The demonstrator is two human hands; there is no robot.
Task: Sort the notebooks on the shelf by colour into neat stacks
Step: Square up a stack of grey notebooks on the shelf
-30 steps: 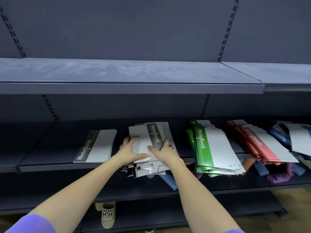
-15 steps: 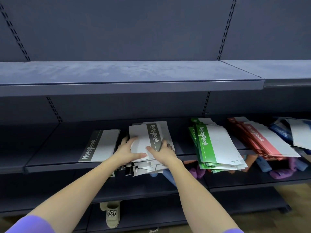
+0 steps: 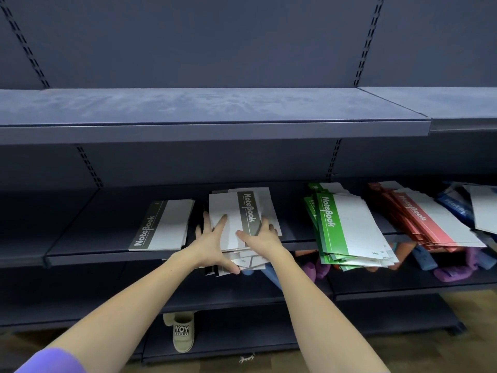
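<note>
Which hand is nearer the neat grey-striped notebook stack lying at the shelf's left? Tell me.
Left. The left hand grips the messy grey pile beside that neat stack; the right hand lies farther right.

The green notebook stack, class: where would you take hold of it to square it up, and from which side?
Probably grip the green notebook stack by its two long edges, coming from the front: its fanned near ends overhang the shelf lip, leaving those edges open.

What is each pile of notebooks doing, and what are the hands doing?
Grey pile: messy, held by both hands.
Small grey stack: neat, flat.
Green pile: fanned, overhanging the shelf edge.
Red pile: fanned, overhanging.
Left hand: holds grey pile.
Right hand: holds grey pile.
</note>
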